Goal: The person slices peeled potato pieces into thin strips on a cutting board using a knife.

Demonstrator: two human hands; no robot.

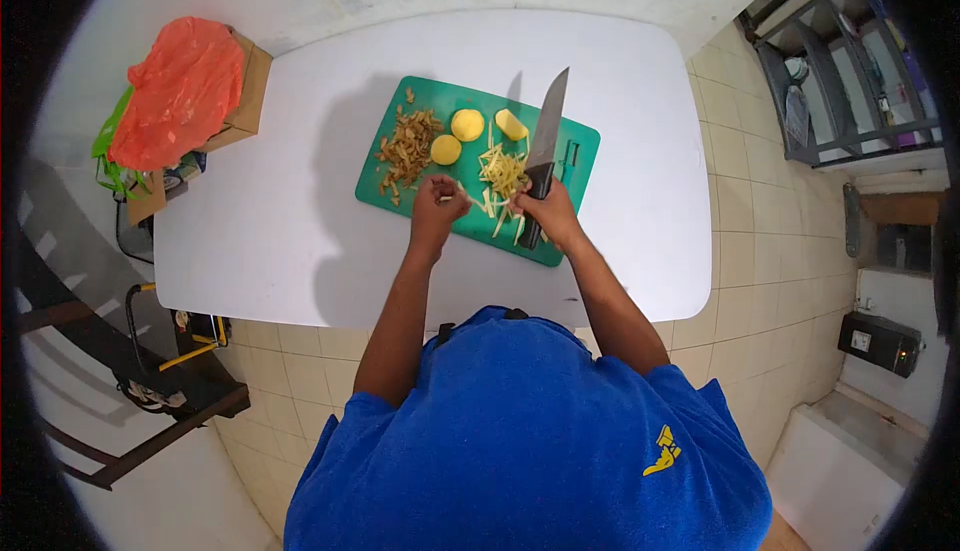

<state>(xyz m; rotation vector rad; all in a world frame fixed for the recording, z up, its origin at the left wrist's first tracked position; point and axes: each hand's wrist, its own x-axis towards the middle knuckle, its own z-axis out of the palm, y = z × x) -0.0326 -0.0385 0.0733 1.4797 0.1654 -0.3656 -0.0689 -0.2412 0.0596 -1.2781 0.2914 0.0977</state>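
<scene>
My right hand [552, 213] is wrapped round the black handle of a large kitchen knife [547, 129], its blade pointing up and away from me. Under that hand, a heap of cut potato strips [502, 173] lies on the green cutting board [440, 97]. My left hand [437, 209], at the board's near edge, has its fingers pinched together, with a pale potato strip seeming to stick out of them. Beyond the hands are two whole-looking peeled potatoes [466, 125] and a cut potato piece [511, 125]. Brown peelings [408, 146] are piled on the board's left.
The board rests on a white table [270, 241]. At the table's left end, a red plastic bag [180, 91] lies over a cardboard box [250, 86]. A wall runs behind the table. Grey shelves [840, 81] stand at the right beyond the tiled floor [735, 251].
</scene>
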